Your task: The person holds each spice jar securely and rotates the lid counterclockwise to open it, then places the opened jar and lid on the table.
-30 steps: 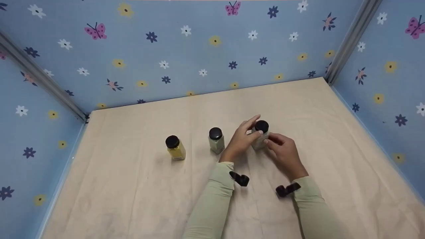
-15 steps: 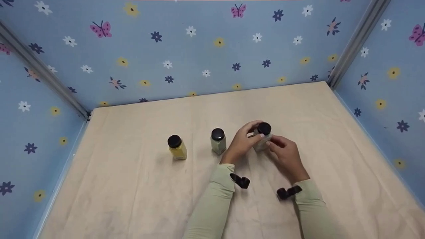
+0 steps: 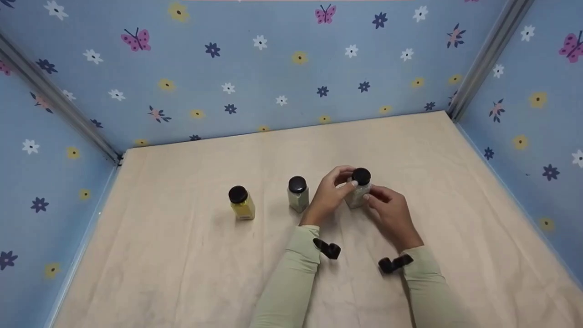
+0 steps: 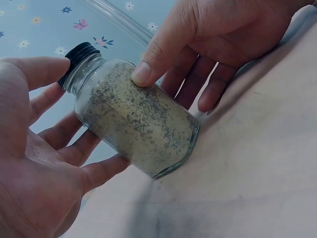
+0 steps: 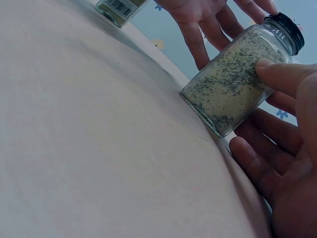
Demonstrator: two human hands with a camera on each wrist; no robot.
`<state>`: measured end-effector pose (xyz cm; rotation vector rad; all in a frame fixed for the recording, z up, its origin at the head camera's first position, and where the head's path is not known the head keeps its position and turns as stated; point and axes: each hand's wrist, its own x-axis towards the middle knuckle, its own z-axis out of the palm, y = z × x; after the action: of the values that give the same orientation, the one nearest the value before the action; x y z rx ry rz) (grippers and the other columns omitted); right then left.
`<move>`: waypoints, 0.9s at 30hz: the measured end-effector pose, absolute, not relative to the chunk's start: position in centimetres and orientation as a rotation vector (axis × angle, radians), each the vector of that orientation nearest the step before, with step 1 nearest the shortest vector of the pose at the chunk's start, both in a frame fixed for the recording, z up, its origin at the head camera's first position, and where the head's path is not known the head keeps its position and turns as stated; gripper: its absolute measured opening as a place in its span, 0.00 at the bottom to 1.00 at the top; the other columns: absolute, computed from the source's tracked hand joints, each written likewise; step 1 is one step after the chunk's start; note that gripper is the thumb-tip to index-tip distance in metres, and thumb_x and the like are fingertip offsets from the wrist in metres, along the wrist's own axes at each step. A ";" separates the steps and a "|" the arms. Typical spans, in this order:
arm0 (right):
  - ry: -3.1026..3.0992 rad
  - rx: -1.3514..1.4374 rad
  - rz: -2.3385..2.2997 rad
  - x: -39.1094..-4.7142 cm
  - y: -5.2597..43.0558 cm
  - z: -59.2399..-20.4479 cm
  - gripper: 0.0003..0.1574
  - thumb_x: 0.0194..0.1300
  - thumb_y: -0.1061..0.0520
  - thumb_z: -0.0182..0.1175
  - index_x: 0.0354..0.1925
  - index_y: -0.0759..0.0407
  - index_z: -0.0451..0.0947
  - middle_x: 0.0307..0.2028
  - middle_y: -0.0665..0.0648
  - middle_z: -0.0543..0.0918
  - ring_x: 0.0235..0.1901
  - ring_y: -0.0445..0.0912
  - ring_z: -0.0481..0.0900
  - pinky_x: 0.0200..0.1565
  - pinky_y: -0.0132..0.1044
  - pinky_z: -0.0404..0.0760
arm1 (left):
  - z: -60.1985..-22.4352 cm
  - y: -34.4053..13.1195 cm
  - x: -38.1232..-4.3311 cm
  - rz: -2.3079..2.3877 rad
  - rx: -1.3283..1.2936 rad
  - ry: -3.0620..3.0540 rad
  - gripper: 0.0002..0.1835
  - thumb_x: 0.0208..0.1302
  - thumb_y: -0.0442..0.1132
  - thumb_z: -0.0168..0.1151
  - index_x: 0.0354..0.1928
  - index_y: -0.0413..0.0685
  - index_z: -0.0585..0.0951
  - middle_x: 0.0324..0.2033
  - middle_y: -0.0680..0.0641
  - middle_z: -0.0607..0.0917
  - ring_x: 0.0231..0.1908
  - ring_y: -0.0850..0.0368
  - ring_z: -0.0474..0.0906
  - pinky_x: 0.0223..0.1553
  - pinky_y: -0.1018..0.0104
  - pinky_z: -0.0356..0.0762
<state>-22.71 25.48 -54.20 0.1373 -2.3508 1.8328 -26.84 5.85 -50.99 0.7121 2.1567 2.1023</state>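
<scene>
A square glass spice jar (image 3: 358, 197) with a black screw cap holds pale granules flecked with dark green herbs. My left hand (image 3: 327, 195) grips it from the left, thumb at the cap's edge and fingers round the far side. From the right, my right hand (image 3: 395, 213) pinches the jar body. In the right wrist view its thumb presses the glass of the spice jar (image 5: 233, 82), the other fingers behind. The jar stands nearly upright in the head view, its base close to the cloth. Left of my left hand is a jar with greenish contents (image 3: 299, 200), also black-capped.
A jar with yellow contents (image 3: 244, 208) stands farther left on the beige cloth (image 3: 191, 264). Part of a jar with a barcode label (image 5: 120, 7) shows at the top of the right wrist view. Blue flower-patterned panels (image 3: 255, 68) enclose the back and both sides.
The raised fingers of my left hand have come down round the back of the jar near its cap. My right hand keeps its pinch, and the other jars stay put.
</scene>
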 end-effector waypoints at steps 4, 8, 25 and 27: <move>-2.365 0.144 1.799 -22.8 25.5 -54.3 0.19 0.69 0.57 0.65 0.56 0.63 0.82 0.49 0.59 0.85 0.44 0.48 0.83 0.42 0.33 0.83 | -51.1 5.9 -26.9 2.119 0.705 2.149 0.18 0.70 0.34 0.63 0.60 0.46 0.78 0.53 0.51 0.82 0.57 0.58 0.76 0.63 0.62 0.70; -2.375 0.154 1.792 -22.9 25.7 -54.8 0.21 0.69 0.51 0.66 0.57 0.58 0.83 0.49 0.57 0.85 0.45 0.49 0.83 0.43 0.33 0.83 | -51.3 6.0 -27.0 2.134 0.658 2.141 0.18 0.68 0.33 0.64 0.58 0.46 0.78 0.52 0.50 0.82 0.56 0.58 0.77 0.63 0.59 0.70; -2.363 0.183 1.794 -22.9 25.7 -54.9 0.21 0.69 0.48 0.66 0.56 0.55 0.84 0.48 0.55 0.85 0.45 0.50 0.83 0.43 0.35 0.83 | -51.1 6.2 -26.8 2.043 0.663 2.185 0.27 0.70 0.41 0.65 0.69 0.49 0.74 0.63 0.52 0.77 0.62 0.58 0.72 0.65 0.47 0.68; -2.365 0.185 1.807 -22.8 25.7 -54.8 0.22 0.69 0.47 0.66 0.56 0.55 0.83 0.49 0.55 0.85 0.46 0.50 0.83 0.44 0.34 0.83 | -51.0 6.2 -26.8 2.019 0.680 2.196 0.28 0.70 0.42 0.64 0.70 0.48 0.73 0.64 0.52 0.76 0.63 0.60 0.71 0.65 0.48 0.68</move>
<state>-22.83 25.71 -54.83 0.1846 -2.3652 1.8075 -26.83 6.18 -51.01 0.6805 2.1959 2.0192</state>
